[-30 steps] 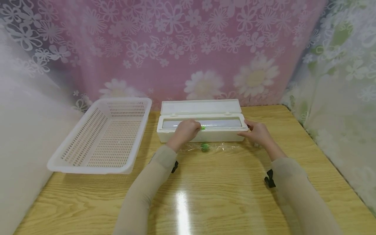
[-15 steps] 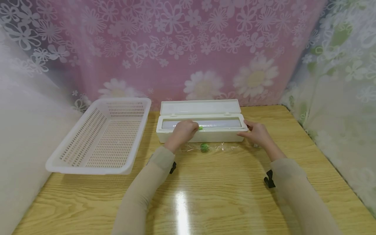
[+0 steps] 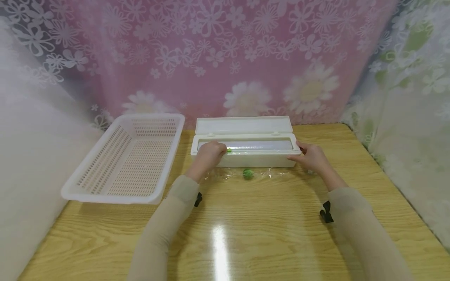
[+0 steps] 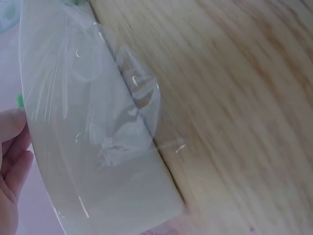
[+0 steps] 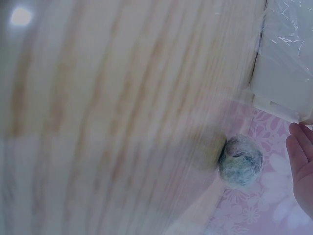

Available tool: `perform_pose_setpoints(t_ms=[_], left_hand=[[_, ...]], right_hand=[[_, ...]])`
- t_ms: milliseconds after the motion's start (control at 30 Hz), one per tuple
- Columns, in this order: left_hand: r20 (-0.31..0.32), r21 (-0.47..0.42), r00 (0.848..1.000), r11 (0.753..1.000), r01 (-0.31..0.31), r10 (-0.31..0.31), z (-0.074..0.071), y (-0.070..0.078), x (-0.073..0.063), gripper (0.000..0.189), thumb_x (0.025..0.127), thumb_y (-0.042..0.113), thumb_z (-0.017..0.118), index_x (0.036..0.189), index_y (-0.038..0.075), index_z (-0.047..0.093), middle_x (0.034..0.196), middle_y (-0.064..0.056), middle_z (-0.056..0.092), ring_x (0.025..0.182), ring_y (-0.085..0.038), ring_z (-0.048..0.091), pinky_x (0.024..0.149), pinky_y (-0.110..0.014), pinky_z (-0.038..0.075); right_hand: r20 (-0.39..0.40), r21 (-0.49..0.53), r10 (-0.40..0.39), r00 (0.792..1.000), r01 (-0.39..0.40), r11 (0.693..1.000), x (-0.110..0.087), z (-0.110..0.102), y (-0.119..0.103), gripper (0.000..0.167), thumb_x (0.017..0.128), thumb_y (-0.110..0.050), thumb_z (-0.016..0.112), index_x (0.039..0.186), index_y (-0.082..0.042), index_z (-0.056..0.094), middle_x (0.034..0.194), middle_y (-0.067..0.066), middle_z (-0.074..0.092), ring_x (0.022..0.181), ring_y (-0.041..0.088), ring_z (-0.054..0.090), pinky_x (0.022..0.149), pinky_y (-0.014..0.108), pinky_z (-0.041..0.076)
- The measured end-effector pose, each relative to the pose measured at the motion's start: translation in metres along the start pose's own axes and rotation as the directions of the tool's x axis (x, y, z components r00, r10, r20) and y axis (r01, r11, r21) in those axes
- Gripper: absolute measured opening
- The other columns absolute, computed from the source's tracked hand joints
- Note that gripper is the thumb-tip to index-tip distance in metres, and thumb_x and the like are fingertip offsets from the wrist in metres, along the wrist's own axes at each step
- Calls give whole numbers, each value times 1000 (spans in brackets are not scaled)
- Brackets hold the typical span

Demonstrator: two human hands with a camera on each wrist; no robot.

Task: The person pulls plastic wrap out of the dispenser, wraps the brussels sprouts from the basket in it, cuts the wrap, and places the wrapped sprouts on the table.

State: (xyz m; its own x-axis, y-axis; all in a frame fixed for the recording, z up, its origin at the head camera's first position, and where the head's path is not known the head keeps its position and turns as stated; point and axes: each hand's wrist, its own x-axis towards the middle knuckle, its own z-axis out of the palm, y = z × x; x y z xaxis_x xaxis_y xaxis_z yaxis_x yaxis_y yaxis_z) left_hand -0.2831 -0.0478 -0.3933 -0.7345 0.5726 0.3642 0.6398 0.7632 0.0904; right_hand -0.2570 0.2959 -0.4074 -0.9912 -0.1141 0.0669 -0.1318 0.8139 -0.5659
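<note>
A long white cling film dispenser (image 3: 251,160) stands on the table with its lid up and a roll inside. My left hand (image 3: 209,156) pinches the small green slide cutter (image 3: 229,150) on its front edge, left of the middle. In the left wrist view, clear film (image 4: 112,117) hangs over the dispenser's front and onto the wood. My right hand (image 3: 313,158) grips the dispenser's right end, thumb in front and fingers behind. A small round green thing (image 3: 247,173) lies under the film before the dispenser. The right wrist view shows a film-wrapped greenish ball (image 5: 239,161) near the right hand.
A white slotted plastic basket (image 3: 165,171) stands on the left of the wooden table (image 3: 267,234). A pink flowered curtain (image 3: 197,74) hangs close behind the dispenser, and pale curtains flank both sides.
My left hand has slid the green cutter leftward along the dispenser's edge. My right hand keeps its grip on the right end. The head view has shifted slightly.
</note>
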Motion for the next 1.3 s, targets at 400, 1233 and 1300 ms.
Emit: perform_pose_setpoints(t_ms=[400, 1233, 1300], left_hand=[[-23, -17, 998, 998, 56, -56, -1, -11, -8, 16, 84, 10, 60, 69, 11, 59, 66, 1, 55, 59, -12, 42, 50, -23, 38], [-66, -46, 995, 997, 66, -69, -3, -19, -16, 13, 85, 10, 59, 75, 10, 66, 69, -1, 60, 60, -14, 48, 53, -26, 43], [-68, -46, 995, 997, 64, -67, -3, -19, -17, 12, 85, 10, 59, 76, 10, 66, 69, 0, 60, 61, -14, 48, 54, -26, 44]], right_hand=[[-16, 15, -10, 1000, 11, 1000, 2, 1, 1, 84, 74, -46, 66, 131, 5, 33, 125, 30, 39, 106, 41, 45, 82, 49, 42], [-27, 45, -11, 1000, 12, 999, 3, 2, 4, 81, 73, -43, 68, 130, 4, 35, 124, 29, 41, 105, 40, 47, 80, 48, 44], [-28, 46, -15, 1000, 16, 999, 2, 2, 4, 82, 73, -43, 68, 130, 5, 35, 124, 29, 41, 106, 40, 46, 80, 48, 44]])
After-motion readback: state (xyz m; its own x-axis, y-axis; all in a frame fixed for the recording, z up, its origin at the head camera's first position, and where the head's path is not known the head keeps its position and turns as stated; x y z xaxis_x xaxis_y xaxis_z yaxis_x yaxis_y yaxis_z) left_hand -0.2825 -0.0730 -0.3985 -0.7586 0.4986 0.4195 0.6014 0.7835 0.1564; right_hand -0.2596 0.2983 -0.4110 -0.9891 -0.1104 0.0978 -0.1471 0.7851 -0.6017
